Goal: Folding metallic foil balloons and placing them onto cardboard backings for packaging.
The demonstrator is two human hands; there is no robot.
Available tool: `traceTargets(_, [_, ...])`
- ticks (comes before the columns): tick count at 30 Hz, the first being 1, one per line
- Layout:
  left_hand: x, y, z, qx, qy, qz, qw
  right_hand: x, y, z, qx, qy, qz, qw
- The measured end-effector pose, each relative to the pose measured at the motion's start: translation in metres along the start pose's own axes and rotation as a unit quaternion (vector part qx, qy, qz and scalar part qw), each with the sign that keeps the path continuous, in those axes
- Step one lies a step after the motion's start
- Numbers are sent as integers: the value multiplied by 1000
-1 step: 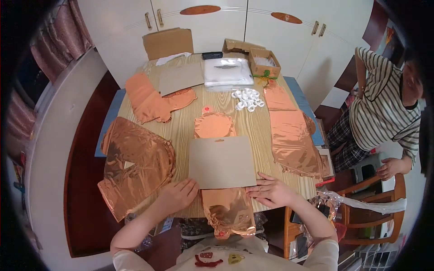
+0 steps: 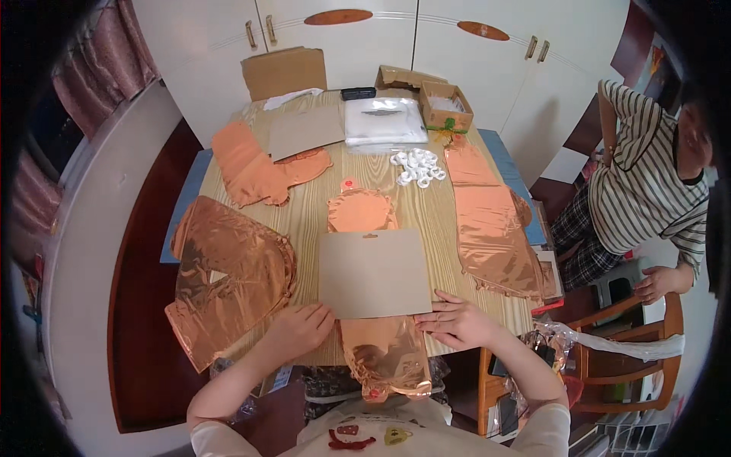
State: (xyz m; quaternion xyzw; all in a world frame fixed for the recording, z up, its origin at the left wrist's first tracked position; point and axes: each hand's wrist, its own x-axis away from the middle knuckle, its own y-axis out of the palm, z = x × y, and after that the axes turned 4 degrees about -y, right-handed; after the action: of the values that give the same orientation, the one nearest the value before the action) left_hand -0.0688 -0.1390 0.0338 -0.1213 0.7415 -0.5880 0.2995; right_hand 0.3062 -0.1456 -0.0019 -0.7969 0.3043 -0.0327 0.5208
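Observation:
A grey-beige cardboard sheet [image 2: 373,274] with a hanging slot lies flat in front of me. It covers the middle of a rose-gold foil balloon [image 2: 361,211]; the balloon's lower end sticks out toward me and hangs over the table's near edge. By the sheet's lower left corner rests my left hand [image 2: 303,332], fingers extended, close together and touching the edge. My right hand [image 2: 463,320] lies at the lower right corner with fingers spread, its thumb by the cardboard and its fingertips on the foil. Neither hand grips anything.
More foil balloons lie at left [image 2: 232,266], far left [image 2: 247,164] and right [image 2: 491,221]. White ribbon rolls [image 2: 417,167], clear plastic bags [image 2: 384,122], another cardboard sheet [image 2: 308,131] and an open box [image 2: 445,108] sit farther back. A person [image 2: 640,183] in stripes stands right, near a wooden chair [image 2: 628,343].

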Motion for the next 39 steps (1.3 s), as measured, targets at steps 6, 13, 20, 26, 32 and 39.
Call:
traceTargets(6, [-6,7,-5,173,-66,-84,979,3,-1,-2,15,-14,34,999])
traceTargets(13, [-1,20,-4,192,-102,-174,960,14,-16,-20,36,57,94,993])
traceTargets(20, [1,24,-4,197,-111,-161,961,-21,-12,-23,95,76,65,990])
traceTargets(26, [5,28,-8,191,-85,-152,966,-18,7,-8,76,105,-13,991])
traceTargets(32, [9,19,-9,183,-62,-185,964,-23,-17,-16,35,63,-88,993])
traceTargets(39, [16,-10,19,182,-54,-232,954,-8,-3,-39,92,57,-137,985])
